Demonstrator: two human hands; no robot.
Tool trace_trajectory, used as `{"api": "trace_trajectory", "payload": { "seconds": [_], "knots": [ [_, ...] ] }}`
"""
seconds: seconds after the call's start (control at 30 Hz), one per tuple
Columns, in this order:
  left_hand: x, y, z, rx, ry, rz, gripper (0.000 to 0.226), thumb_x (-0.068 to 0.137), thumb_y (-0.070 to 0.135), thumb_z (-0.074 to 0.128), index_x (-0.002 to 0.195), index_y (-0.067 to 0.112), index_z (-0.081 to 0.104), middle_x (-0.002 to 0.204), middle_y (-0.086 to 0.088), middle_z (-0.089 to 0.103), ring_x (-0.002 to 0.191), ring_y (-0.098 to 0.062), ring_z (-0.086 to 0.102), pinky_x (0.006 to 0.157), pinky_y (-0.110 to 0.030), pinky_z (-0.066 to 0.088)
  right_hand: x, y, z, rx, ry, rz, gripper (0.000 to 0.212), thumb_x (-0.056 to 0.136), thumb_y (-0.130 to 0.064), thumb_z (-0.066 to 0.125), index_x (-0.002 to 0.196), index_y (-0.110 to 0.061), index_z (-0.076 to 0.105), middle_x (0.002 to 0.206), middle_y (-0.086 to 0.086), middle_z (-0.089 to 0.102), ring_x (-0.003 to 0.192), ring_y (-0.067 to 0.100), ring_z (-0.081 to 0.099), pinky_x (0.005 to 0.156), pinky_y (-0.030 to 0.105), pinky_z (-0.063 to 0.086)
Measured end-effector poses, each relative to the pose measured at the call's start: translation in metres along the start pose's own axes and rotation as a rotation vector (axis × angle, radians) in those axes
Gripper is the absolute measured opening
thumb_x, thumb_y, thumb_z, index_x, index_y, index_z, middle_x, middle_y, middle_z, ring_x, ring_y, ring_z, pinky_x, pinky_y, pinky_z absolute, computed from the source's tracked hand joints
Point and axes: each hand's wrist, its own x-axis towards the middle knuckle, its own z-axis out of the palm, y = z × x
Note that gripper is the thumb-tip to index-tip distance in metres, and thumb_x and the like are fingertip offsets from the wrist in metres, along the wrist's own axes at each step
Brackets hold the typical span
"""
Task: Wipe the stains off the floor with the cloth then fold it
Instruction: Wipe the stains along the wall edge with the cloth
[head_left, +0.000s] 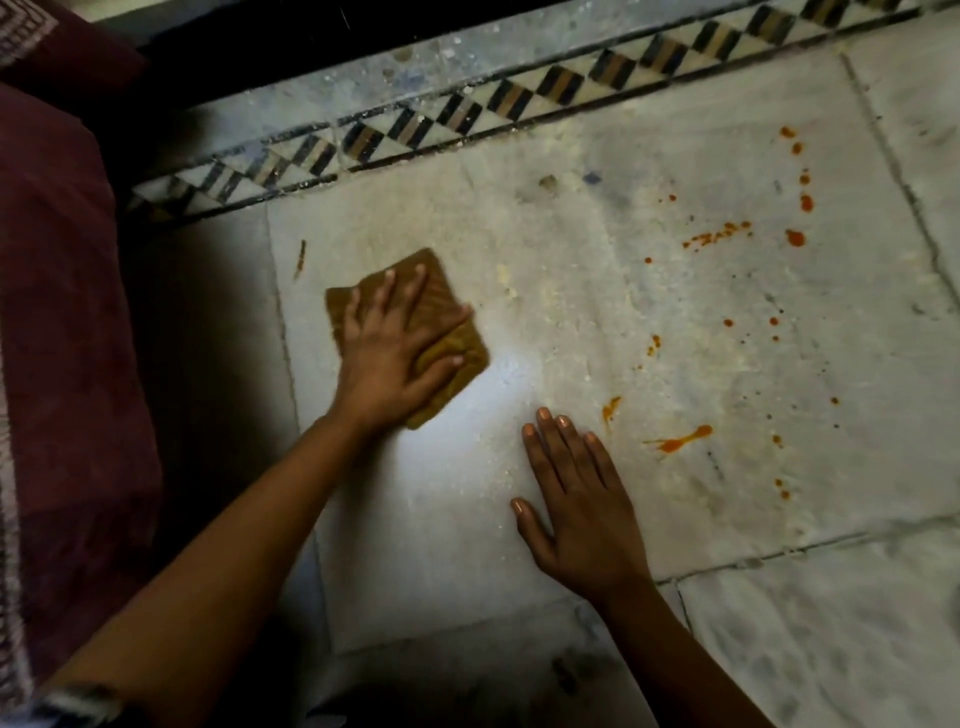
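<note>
A folded mustard-brown cloth (441, 291) lies flat on the pale marble floor (597, 322), left of centre. My left hand (395, 348) presses down on the cloth with its fingers spread and straight. Flat on the bare floor, palm down, my right hand (576, 509) rests to the right of the cloth and nearer to me, holding nothing. Orange-red stains (680, 440) are spattered over the floor right of both hands, from a streak near my right fingertips up to drops (795, 238) at the far right.
A black, white and tan checkered tile border (415, 122) runs along the far side of the floor. A dark maroon fabric (62, 322) fills the left edge. Grout lines (779, 553) divide the marble slabs near me and at the right.
</note>
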Motion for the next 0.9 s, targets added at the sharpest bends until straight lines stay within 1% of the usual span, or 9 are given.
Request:
{"api": "trace_trajectory", "payload": {
  "seconds": [0.13,0.23,0.3,0.4,0.5,0.57,0.7,0.8,0.9],
  "knots": [
    [0.037,-0.047,-0.015,-0.001,0.057,-0.281,0.058,0.083,0.067,0.027,0.137,0.049,0.034,0.157,-0.005,0.015,0.142,-0.037,0.012,0.112,-0.055,0.007,0.000,0.001,0.003,-0.004,0.005,-0.005,0.066,0.091,-0.043,0.038,0.147,-0.010,0.027,0.155,0.009,0.023,0.144,0.023,0.019,0.113,0.041,0.021],
    [0.099,-0.042,-0.019,0.020,0.064,-0.396,0.057,0.084,0.066,0.029,0.137,0.047,0.037,0.158,-0.004,0.011,0.143,-0.037,0.009,0.113,-0.055,0.006,0.000,0.001,0.003,-0.014,0.009,-0.006,0.066,0.091,-0.043,0.038,0.147,-0.010,0.026,0.155,0.009,0.022,0.144,0.023,0.020,0.114,0.041,0.020],
    [0.124,-0.018,-0.020,0.005,0.042,-0.361,0.059,0.084,0.065,0.032,0.139,0.043,0.038,0.159,-0.005,0.010,0.143,-0.037,0.006,0.113,-0.055,0.005,0.000,0.002,0.002,-0.033,0.007,-0.008,0.067,0.091,-0.044,0.037,0.147,-0.010,0.025,0.155,0.009,0.022,0.144,0.023,0.019,0.113,0.041,0.020],
    [0.110,0.028,-0.010,-0.057,0.014,-0.182,0.064,0.086,0.062,0.038,0.143,0.032,0.033,0.158,-0.009,0.009,0.143,-0.037,0.003,0.114,-0.053,0.000,0.000,0.000,0.001,-0.040,0.002,-0.002,0.067,0.091,-0.045,0.037,0.148,-0.011,0.025,0.155,0.009,0.021,0.143,0.023,0.020,0.113,0.041,0.020],
    [0.048,0.030,0.003,0.028,-0.018,0.153,0.059,0.084,0.066,0.028,0.138,0.043,0.036,0.157,-0.009,0.015,0.143,-0.037,0.008,0.113,-0.053,0.002,0.000,0.000,0.001,-0.035,0.017,-0.010,0.066,0.091,-0.044,0.037,0.147,-0.011,0.027,0.154,0.009,0.023,0.143,0.023,0.022,0.114,0.040,0.020],
    [0.010,0.004,0.003,0.075,-0.044,0.289,0.055,0.086,0.069,0.024,0.137,0.049,0.033,0.156,-0.008,0.018,0.141,-0.037,0.014,0.111,-0.055,0.007,-0.001,0.002,0.002,-0.025,0.046,-0.014,0.065,0.091,-0.043,0.037,0.146,-0.011,0.029,0.154,0.009,0.025,0.142,0.022,0.023,0.114,0.039,0.019],
    [0.013,-0.016,-0.011,0.033,-0.043,0.078,0.061,0.081,0.077,0.019,0.137,0.053,0.026,0.157,-0.007,0.017,0.141,-0.038,0.014,0.111,-0.055,0.010,-0.006,0.004,0.000,0.005,0.110,0.005,0.056,0.093,-0.037,0.037,0.143,-0.010,0.037,0.150,0.010,0.033,0.140,0.021,0.027,0.114,0.038,0.019],
    [0.047,0.026,-0.003,0.030,-0.014,-0.105,0.058,0.081,0.068,0.027,0.136,0.051,0.035,0.158,-0.005,0.014,0.141,-0.039,0.012,0.112,-0.054,0.009,-0.020,0.018,-0.007,-0.010,0.186,0.123,0.055,0.093,-0.034,0.034,0.143,-0.010,0.037,0.150,0.010,0.034,0.140,0.021,0.025,0.115,0.037,0.015],
    [0.052,0.091,0.007,0.000,-0.017,-0.110,0.059,0.081,0.063,0.029,0.136,0.046,0.040,0.158,-0.007,0.015,0.140,-0.040,0.012,0.113,-0.053,0.006,-0.045,0.042,-0.018,-0.047,0.235,0.240,0.056,0.093,-0.035,0.033,0.143,-0.010,0.036,0.151,0.011,0.033,0.140,0.022,0.025,0.116,0.036,0.012]
  ]
}}
